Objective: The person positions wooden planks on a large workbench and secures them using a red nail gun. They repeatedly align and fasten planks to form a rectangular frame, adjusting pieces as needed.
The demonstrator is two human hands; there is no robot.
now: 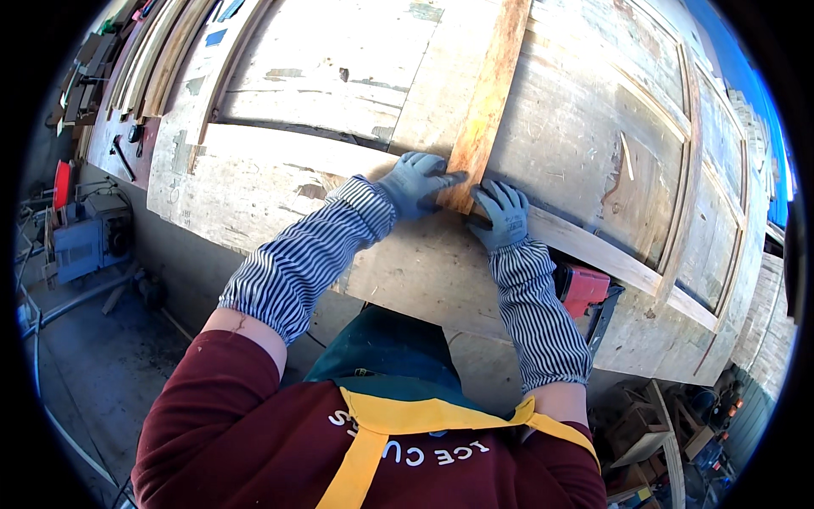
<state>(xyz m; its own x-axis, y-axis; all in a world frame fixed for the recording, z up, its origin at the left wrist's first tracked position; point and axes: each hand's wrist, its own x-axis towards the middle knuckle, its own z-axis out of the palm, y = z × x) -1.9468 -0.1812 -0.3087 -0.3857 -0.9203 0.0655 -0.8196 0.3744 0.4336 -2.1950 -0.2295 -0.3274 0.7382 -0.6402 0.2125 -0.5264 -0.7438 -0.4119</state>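
Observation:
A long orange-brown wooden board (485, 114) runs away from me across the worktable, its near end between my two hands. My left hand (415, 185), in a grey work glove, presses against the board's left edge with one finger reaching onto its face. On the other side my right hand (504, 214), gloved alike, grips the right edge near the end, its fingers partly bent. Both hands rest at a pale wooden rail (280, 153) of a frame, which the board's end meets. Close to my right forearm lies a red-and-black power tool (583, 288), partly hidden by the sleeve; it looks like a nail gun.
A second wooden frame (678, 229) lies on the plywood tabletop (407, 271) at the right. Timber strips (170, 59) and a hammer (123, 159) are at the far left. Below stand a machine (89, 237) at left and wooden scraps (640, 437) at lower right.

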